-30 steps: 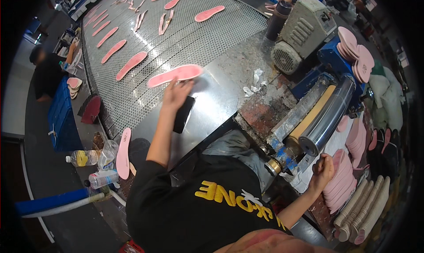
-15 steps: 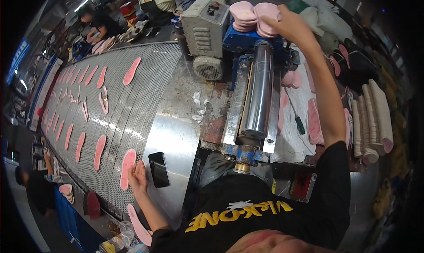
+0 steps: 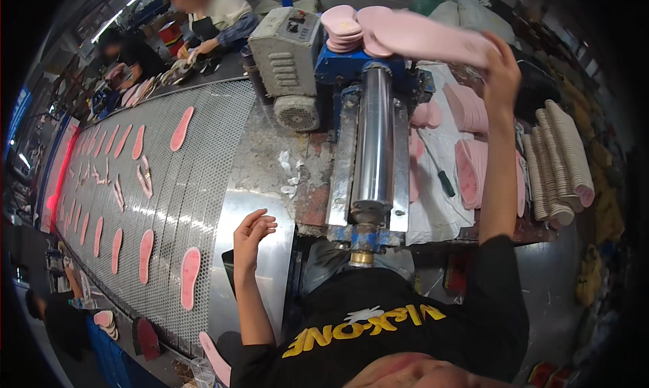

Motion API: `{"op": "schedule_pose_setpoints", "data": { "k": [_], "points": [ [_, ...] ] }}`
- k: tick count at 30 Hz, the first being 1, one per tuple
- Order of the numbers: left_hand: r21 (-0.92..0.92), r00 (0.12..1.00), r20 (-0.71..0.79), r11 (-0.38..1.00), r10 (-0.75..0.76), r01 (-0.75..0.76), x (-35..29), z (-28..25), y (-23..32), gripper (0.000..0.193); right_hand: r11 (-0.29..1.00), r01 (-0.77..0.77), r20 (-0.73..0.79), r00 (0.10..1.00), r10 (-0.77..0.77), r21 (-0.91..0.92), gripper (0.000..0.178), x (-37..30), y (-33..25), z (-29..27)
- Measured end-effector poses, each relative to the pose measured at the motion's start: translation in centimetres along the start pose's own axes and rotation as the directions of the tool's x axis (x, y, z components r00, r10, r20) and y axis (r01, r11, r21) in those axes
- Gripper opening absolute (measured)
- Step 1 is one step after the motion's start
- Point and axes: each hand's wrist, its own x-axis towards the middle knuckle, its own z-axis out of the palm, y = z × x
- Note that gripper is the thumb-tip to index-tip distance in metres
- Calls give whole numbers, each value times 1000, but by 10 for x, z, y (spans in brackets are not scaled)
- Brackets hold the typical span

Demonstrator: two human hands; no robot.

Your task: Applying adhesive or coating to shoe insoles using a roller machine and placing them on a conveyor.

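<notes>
A pale pink insole is gripped at one end by my right hand, raised at the upper right; motion smears it a little. Its other end overlaps the stacks of pink insoles on the blue roller machine. Below them runs the machine's shiny steel roller. My left hand hovers over the bare metal plate at the conveyor's end, fingers loosely spread and holding nothing. Under my left forearm, a dark phone is mostly hidden. The nearest insole on the mesh conveyor lies left of that hand.
Rows of pink insoles and thin scraps lie along the mesh conveyor. A grey motor housing stands beside the roller. Right of it are a green-handled screwdriver, stacked insoles and tall cream stacks. Other people work at the upper left.
My right hand has lifted an insole off the stack and moved right with it. My left hand has left the conveyor insole and moved up and right. The view has shifted slightly.
</notes>
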Motion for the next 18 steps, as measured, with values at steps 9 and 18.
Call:
{"op": "schedule_pose_setpoints", "data": {
  "k": [9, 18],
  "points": [
    [287, 732, 558, 737, 391, -612, 109, 111, 103, 51, 938, -324, -153, 928, 340, 121, 24, -103, 50, -62],
    [404, 444, 894, 322, 57, -856, 172, 160, 165, 82, 909, -417, 113, 903, 415, -7, 19, -160, 13, 18]
  ]
}}
